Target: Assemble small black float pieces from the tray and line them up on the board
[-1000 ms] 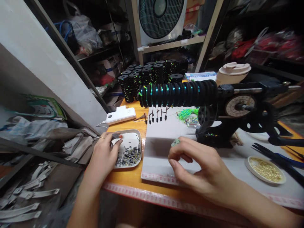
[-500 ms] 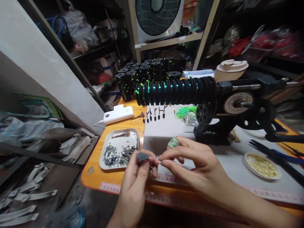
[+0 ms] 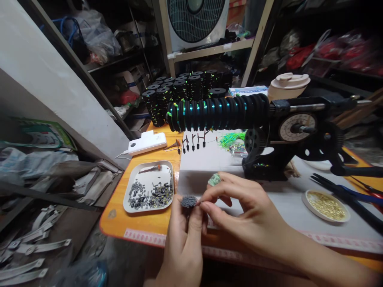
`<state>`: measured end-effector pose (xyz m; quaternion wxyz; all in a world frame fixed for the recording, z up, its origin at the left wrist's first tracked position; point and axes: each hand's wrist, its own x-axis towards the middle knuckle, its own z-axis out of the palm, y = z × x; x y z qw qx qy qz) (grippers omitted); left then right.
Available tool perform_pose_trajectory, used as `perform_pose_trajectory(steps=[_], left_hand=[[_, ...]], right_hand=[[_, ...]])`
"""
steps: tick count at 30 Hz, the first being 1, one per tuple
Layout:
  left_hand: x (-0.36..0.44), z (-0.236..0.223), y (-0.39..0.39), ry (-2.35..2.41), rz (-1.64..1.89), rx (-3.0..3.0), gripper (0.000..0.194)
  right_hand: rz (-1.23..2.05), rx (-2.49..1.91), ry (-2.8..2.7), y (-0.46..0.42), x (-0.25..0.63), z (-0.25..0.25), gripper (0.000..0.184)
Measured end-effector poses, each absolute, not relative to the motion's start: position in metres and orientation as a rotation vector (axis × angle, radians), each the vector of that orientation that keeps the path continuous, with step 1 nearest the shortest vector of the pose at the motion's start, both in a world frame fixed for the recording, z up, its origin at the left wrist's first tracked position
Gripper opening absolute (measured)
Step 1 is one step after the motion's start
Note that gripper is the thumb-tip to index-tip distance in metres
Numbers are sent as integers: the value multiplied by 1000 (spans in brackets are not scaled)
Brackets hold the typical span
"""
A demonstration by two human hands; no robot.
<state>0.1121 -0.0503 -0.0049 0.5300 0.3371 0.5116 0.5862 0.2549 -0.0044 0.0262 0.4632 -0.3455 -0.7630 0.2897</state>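
A tight bundle of small grey pieces (image 3: 189, 201) is gripped between the thumb and fingers of my left hand (image 3: 186, 239). My right hand (image 3: 242, 203) is beside it, thumb and index finger pinched together at the bundle's right edge. Whatever is in that pinch is too small to make out. Pale green textured material (image 3: 214, 179) shows at another finger of my right hand; I cannot tell if it is worn or held. Left of my hands lies a white tray (image 3: 127, 199) with loose grey, black and brass-coloured small parts.
A black hand-cranked winding machine (image 3: 263, 167) carries a row of black spools (image 3: 218, 113). Behind stand stacked spools (image 3: 179, 85). A dish of gold bits (image 3: 326, 205), black-handled pliers (image 3: 344, 195), green strands (image 3: 231, 139) and a white power strip (image 3: 147, 143) are on the table.
My left hand has moved right with the grey bundle, closer to my right fingertips, which now meet its edge. The whole view has shifted slightly.
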Motion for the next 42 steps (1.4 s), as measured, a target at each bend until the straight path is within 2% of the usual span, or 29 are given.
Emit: perform_pose_trajectory(steps=[5, 12, 15, 21, 42], left_hand=[[103, -12, -47, 953, 1496, 779, 20], [101, -3, -52, 906, 1492, 692, 22], [103, -6, -54, 982, 1607, 834, 24], [108, -13, -53, 1087, 1833, 1175, 12], [114, -11, -51, 1091, 1916, 1214, 10]], right_hand=[[614, -802, -1929, -2, 256, 26, 10], [408, -732, -2089, 0, 256, 23, 12], [476, -721, -2115, -2, 256, 26, 14], [610, -741, -2115, -6, 256, 32, 17], [670, -757, -2126, -7, 254, 33, 18]])
